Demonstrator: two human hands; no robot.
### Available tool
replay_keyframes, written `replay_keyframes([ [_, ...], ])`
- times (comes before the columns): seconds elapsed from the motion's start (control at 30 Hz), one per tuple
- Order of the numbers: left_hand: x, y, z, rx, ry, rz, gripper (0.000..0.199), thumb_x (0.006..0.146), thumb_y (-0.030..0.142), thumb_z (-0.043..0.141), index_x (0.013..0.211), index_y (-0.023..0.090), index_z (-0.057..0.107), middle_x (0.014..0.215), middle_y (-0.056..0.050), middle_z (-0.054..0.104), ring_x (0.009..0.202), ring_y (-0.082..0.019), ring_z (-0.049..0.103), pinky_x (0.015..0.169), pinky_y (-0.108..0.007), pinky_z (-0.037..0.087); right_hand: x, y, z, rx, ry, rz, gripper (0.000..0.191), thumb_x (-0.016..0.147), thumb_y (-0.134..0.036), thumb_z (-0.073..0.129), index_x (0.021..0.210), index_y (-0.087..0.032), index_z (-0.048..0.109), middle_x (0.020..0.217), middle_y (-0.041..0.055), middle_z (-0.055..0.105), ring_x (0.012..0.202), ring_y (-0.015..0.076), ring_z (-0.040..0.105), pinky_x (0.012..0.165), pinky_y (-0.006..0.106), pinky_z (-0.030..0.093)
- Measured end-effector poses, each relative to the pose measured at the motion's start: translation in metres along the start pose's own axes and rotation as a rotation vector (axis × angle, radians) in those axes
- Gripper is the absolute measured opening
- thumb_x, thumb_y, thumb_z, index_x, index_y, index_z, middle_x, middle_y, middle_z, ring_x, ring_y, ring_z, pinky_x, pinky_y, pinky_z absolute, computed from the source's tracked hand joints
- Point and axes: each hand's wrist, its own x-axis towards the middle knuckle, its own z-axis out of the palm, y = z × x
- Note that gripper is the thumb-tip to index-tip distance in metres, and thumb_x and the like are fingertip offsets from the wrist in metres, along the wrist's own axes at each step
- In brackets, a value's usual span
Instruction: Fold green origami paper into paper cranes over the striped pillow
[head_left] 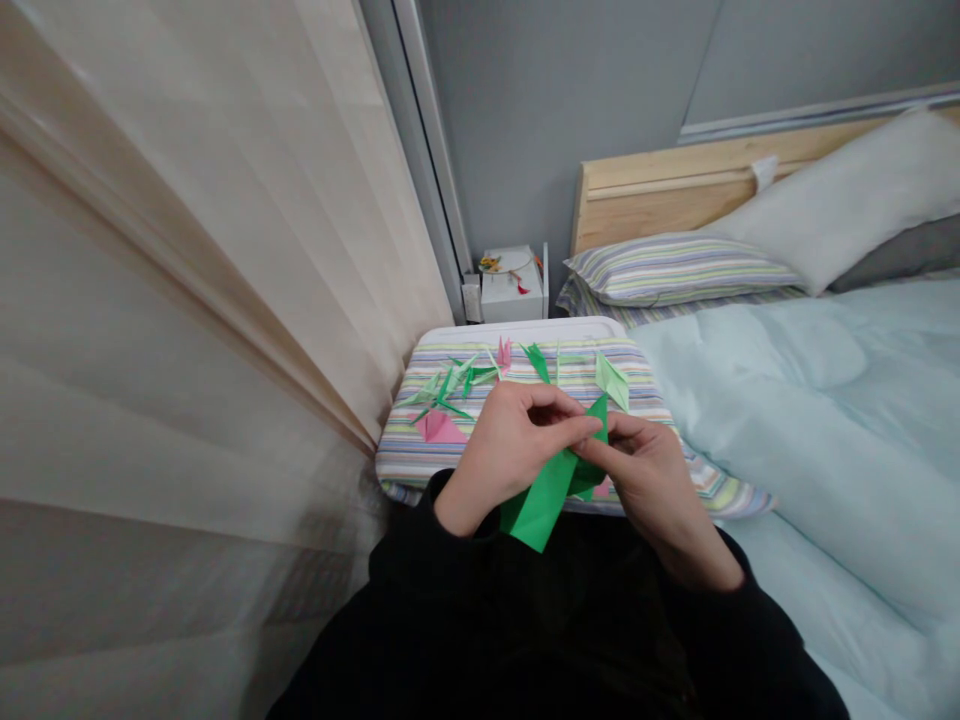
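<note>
Green origami paper (544,495): partly folded, pointed flap up, long strip hanging down, held above striped cushion (397,465). Left hand (510,450) pinching upper fold; right hand (645,480) pinching same fold opposite. Folded paper pieces (450,385) lie beyond, green and pink.

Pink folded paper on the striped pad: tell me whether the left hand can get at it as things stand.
Probably yes. The left hand is holding the green folded paper, but the pink folded paper lies close beside it on the striped pad, and nothing looks to stand between them.
</note>
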Motion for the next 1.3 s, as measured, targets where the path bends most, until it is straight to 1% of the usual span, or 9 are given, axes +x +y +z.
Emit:
replay_keyframes([
  [0.17,-0.003,0.000,-0.001,-0.046,0.000,-0.013,0.020,0.076,0.034,0.083,0.073,0.015,0.077,0.066,-0.003,0.073,0.063,-0.015,0.065,0.064,-0.028,0.051,-0.001,0.001,-0.001,-0.009,-0.022,0.004,0.028,0.073,-0.042,0.088,0.070,-0.019,0.072,0.062,-0.0026,0.061,0.056,0.0111,0.047,0.054,0.027,0.033],
  [0.27,-0.003,-0.004,-0.001,-0.059,0.022,-0.006,0.018,0.076,0.032,0.083,0.075,0.015,0.078,0.069,-0.003,0.074,0.065,-0.016,0.066,0.065,-0.028,0.052,-0.001,-0.001,0.000,-0.012,-0.026,0.011,0.029,0.072,-0.042,0.088,0.070,-0.019,0.072,0.061,-0.0029,0.060,0.055,0.0107,0.046,0.053,0.026,0.032],
  [0.4,-0.001,-0.009,0.002,-0.071,0.076,0.012,0.013,0.076,0.028,0.081,0.076,0.015,0.079,0.075,-0.004,0.077,0.069,-0.016,0.068,0.068,-0.028,0.054,0.000,-0.003,0.002,0.003,-0.031,0.033,0.031,0.070,-0.044,0.089,0.069,-0.018,0.071,0.061,-0.0026,0.060,0.056,0.0107,0.048,0.054,0.026,0.034],
  [0.53,0.001,-0.010,0.004,-0.123,0.072,0.012,0.011,0.077,0.026,0.080,0.077,0.015,0.078,0.077,-0.005,0.077,0.071,-0.016,0.069,0.070,-0.028,0.055,0.000,-0.001,0.001,-0.007,-0.044,0.067,0.031,0.070,-0.044,0.089,0.071,-0.018,0.071,0.064,-0.0015,0.064,0.056,0.0115,0.050,0.054,0.026,0.036],
  [0.67,0.002,-0.010,0.005,-0.137,0.082,0.028,0.011,0.078,0.025,0.078,0.076,0.014,0.078,0.078,-0.005,0.078,0.074,-0.017,0.070,0.074,-0.029,0.056,0.000,0.001,0.001,-0.006,-0.050,0.065,0.031,0.070,-0.043,0.089,0.070,-0.018,0.071,0.064,-0.0017,0.065,0.057,0.0118,0.052,0.055,0.027,0.039],
  [0.87,0.002,-0.012,0.005,-0.144,0.097,0.023,0.012,0.077,0.026,0.081,0.080,0.015,0.079,0.083,-0.006,0.079,0.078,-0.018,0.072,0.077,-0.030,0.058,-0.002,0.001,0.001,-0.033,-0.026,0.042,0.030,0.073,-0.044,0.088,0.070,-0.019,0.071,0.063,-0.0021,0.063,0.056,0.0114,0.049,0.053,0.026,0.035],
  [1.0,0.003,-0.013,0.003,-0.143,0.106,-0.011,0.017,0.074,0.030,0.084,0.082,0.015,0.080,0.084,-0.006,0.080,0.079,-0.020,0.073,0.075,-0.031,0.058,-0.002,0.002,0.000,-0.072,-0.017,0.019,0.030,0.076,-0.047,0.084,0.071,-0.019,0.072,0.063,-0.0014,0.063,0.057,0.0126,0.049,0.054,0.027,0.036],
  [1.1,0.004,-0.014,0.003,-0.145,0.133,-0.028,0.023,0.070,0.033,0.088,0.082,0.015,0.081,0.084,-0.007,0.080,0.079,-0.021,0.073,0.074,-0.031,0.058,-0.002,0.001,0.000,-0.063,-0.043,0.009,0.028,0.077,-0.044,0.084,0.072,-0.020,0.072,0.066,-0.0015,0.063,0.060,0.0129,0.050,0.057,0.028,0.038],
  [1.3,0.003,-0.011,0.002,-0.163,0.144,-0.066,0.021,0.065,0.028,0.090,0.080,0.016,0.081,0.081,-0.005,0.080,0.073,-0.017,0.070,0.069,-0.028,0.055,-0.003,0.000,0.000,-0.048,-0.046,0.036,0.027,0.075,-0.042,0.085,0.071,-0.020,0.070,0.066,-0.0016,0.062,0.062,0.0141,0.053,0.059,0.028,0.041],
])
